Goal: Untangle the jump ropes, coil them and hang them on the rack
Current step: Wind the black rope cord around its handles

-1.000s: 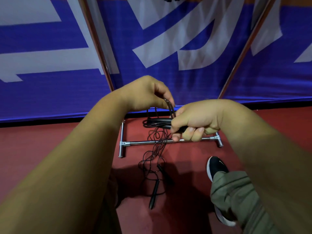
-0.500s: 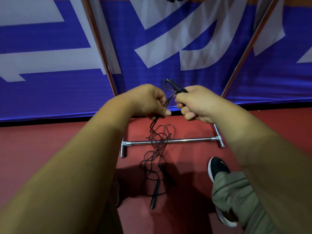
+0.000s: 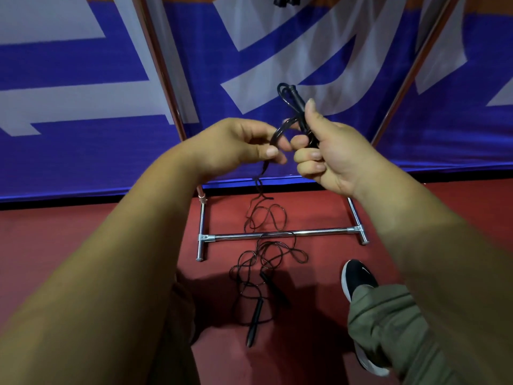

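My right hand [image 3: 330, 154] grips a black jump-rope handle [image 3: 298, 102] with a few cord loops bunched against it; the handle's tip sticks up past my thumb. Just to its left, my left hand [image 3: 244, 143] pinches the same black cord between thumb and fingers. From there the cord drops to a loose tangle [image 3: 266, 245] on the red floor, draped over the rack's low chrome crossbar [image 3: 311, 232]. Two more black handles [image 3: 254, 323] lie on the floor below the tangle. Something black hangs at the top edge [image 3: 286, 0], cut off by the frame.
The rack's slanted poles [image 3: 163, 79] rise left and right in front of a blue and white banner wall [image 3: 83, 93]. My black shoe [image 3: 358, 276] and olive trouser leg [image 3: 388, 329] stand right of the tangle.
Both hands have risen from just above the crossbar. The right hand turned the handle upright, and the left hand slid along the cord, drawing it up from the tangle.
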Demonstrator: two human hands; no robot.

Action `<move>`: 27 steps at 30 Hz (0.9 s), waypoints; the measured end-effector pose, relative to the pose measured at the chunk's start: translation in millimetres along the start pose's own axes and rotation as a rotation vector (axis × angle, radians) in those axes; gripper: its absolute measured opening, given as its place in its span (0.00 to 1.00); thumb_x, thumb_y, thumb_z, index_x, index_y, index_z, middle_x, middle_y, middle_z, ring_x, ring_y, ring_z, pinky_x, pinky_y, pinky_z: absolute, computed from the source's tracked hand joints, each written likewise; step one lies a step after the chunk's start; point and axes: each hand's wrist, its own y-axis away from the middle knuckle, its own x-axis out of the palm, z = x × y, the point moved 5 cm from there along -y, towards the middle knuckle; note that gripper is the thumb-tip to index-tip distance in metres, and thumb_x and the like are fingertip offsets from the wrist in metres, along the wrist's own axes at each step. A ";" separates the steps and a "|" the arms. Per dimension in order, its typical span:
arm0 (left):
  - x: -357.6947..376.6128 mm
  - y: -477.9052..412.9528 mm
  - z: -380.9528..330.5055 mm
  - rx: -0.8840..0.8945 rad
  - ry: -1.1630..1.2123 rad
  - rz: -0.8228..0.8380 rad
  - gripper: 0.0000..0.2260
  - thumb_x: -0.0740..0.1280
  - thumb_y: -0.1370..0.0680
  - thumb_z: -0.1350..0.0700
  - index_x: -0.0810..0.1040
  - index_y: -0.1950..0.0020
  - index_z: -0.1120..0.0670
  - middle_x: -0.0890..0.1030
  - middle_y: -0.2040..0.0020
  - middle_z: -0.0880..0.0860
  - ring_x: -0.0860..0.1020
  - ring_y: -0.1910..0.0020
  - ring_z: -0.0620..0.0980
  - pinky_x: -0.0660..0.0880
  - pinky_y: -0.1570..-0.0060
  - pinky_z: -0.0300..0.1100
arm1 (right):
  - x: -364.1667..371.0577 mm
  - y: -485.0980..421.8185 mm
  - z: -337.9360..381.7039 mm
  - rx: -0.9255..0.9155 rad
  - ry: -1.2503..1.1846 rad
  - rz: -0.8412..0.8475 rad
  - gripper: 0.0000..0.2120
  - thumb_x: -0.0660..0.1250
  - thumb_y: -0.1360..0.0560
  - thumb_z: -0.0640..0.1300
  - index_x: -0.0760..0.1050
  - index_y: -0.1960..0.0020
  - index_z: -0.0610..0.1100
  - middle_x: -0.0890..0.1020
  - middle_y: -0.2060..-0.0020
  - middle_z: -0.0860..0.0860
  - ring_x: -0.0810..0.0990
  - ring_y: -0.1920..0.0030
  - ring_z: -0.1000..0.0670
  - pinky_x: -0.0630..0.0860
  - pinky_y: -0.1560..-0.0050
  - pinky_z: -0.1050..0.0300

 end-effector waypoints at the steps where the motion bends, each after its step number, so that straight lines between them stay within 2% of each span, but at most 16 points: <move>1: 0.0 2.4 -0.9 -0.012 0.001 0.019 0.10 0.71 0.19 0.63 0.85 0.39 0.55 0.88 0.47 0.55 0.85 0.41 0.51 0.78 0.34 0.42 | 0.5 1.0 0.6 0.002 0.023 0.009 0.24 0.68 0.18 0.62 0.78 0.37 0.42 0.71 0.65 0.51 0.59 0.71 0.55 0.57 0.75 0.63; 4: 0.7 6.5 -3.4 -0.074 -0.030 -0.001 0.09 0.75 0.22 0.61 0.87 0.42 0.53 0.89 0.51 0.55 0.87 0.47 0.51 0.81 0.41 0.39 | 2.8 4.2 2.9 -0.010 0.121 0.032 0.30 0.72 0.21 0.62 0.78 0.31 0.40 0.70 0.66 0.52 0.59 0.70 0.55 0.55 0.73 0.62; 7: 2.7 6.3 0.5 -0.159 -0.160 -0.018 0.06 0.77 0.22 0.56 0.88 0.46 0.51 0.88 0.55 0.53 0.86 0.53 0.48 0.82 0.48 0.39 | 4.0 7.1 6.1 -0.024 0.204 0.036 0.23 0.72 0.18 0.55 0.79 0.32 0.39 0.71 0.66 0.51 0.59 0.71 0.55 0.55 0.74 0.62; 8: 2.0 5.6 2.4 -0.185 -0.232 -0.033 0.05 0.77 0.23 0.52 0.89 0.49 0.51 0.88 0.56 0.52 0.86 0.55 0.47 0.82 0.50 0.40 | 3.7 7.3 6.4 -0.021 0.230 0.025 0.20 0.71 0.18 0.53 0.79 0.33 0.39 0.71 0.66 0.51 0.60 0.71 0.55 0.55 0.74 0.61; 10: -0.2 3.0 9.2 -0.237 -0.369 -0.072 0.09 0.77 0.23 0.45 0.88 0.54 0.50 0.87 0.60 0.50 0.83 0.63 0.44 0.80 0.60 0.39 | 3.8 7.8 5.1 0.004 0.260 0.020 0.16 0.69 0.17 0.50 0.77 0.38 0.38 0.73 0.67 0.50 0.60 0.72 0.55 0.53 0.73 0.60; 12: -0.6 0.8 15.1 -0.286 -0.441 -0.110 0.14 0.74 0.23 0.39 0.87 0.55 0.49 0.86 0.63 0.50 0.79 0.70 0.42 0.75 0.70 0.35 | 5.8 8.8 2.8 0.037 0.271 0.059 0.11 0.68 0.16 0.49 0.71 0.45 0.41 0.74 0.67 0.49 0.60 0.72 0.54 0.53 0.73 0.60; 13: -0.1 0.0 16.6 -0.298 -0.460 -0.129 0.15 0.72 0.22 0.38 0.87 0.55 0.49 0.86 0.64 0.50 0.78 0.72 0.42 0.74 0.72 0.36 | 6.7 9.3 2.0 0.049 0.279 0.082 0.11 0.66 0.15 0.48 0.69 0.48 0.42 0.75 0.66 0.48 0.60 0.72 0.54 0.53 0.73 0.60; 15: 2.5 -0.9 17.8 -0.315 -0.446 -0.164 0.17 0.70 0.20 0.37 0.86 0.54 0.49 0.85 0.66 0.53 0.79 0.72 0.45 0.77 0.69 0.39 | 8.7 11.2 1.9 0.063 0.292 0.117 0.11 0.64 0.14 0.48 0.68 0.50 0.43 0.76 0.66 0.47 0.60 0.71 0.54 0.53 0.72 0.60; 17: 6.9 -0.9 19.2 -0.348 -0.301 -0.183 0.16 0.69 0.18 0.41 0.86 0.52 0.53 0.83 0.66 0.57 0.82 0.70 0.50 0.81 0.63 0.45 | 11.0 13.3 2.5 0.061 0.277 0.146 0.10 0.63 0.14 0.47 0.68 0.51 0.45 0.76 0.65 0.47 0.59 0.72 0.54 0.54 0.73 0.61; 21: 13.0 -2.0 25.2 -0.361 0.021 -0.180 0.12 0.69 0.16 0.49 0.85 0.49 0.58 0.79 0.57 0.60 0.87 0.59 0.56 0.86 0.52 0.58 | 17.7 18.3 5.1 0.044 0.270 0.190 0.10 0.62 0.15 0.43 0.66 0.55 0.47 0.74 0.66 0.47 0.58 0.72 0.53 0.52 0.73 0.60; 24: 11.6 -2.1 26.6 -0.317 0.035 -0.155 0.10 0.68 0.15 0.53 0.85 0.43 0.57 0.84 0.50 0.63 0.86 0.56 0.51 0.85 0.54 0.49 | 23.0 23.6 3.1 0.077 0.317 0.270 0.07 0.60 0.15 0.41 0.67 0.52 0.44 0.72 0.66 0.47 0.57 0.72 0.54 0.51 0.73 0.60; 26: 8.8 -3.1 26.7 -0.265 0.044 -0.160 0.08 0.70 0.17 0.54 0.86 0.43 0.55 0.87 0.49 0.58 0.86 0.54 0.47 0.84 0.55 0.44 | 25.4 27.8 0.4 0.117 0.348 0.335 0.09 0.59 0.15 0.39 0.67 0.54 0.44 0.72 0.66 0.47 0.57 0.72 0.54 0.50 0.73 0.59; 27: 6.7 -3.1 26.8 -0.236 0.065 -0.167 0.06 0.72 0.18 0.55 0.87 0.44 0.54 0.88 0.50 0.56 0.86 0.53 0.48 0.84 0.53 0.43 | 26.4 30.3 -1.0 0.142 0.371 0.371 0.10 0.58 0.16 0.38 0.67 0.56 0.43 0.72 0.67 0.48 0.57 0.72 0.55 0.50 0.73 0.59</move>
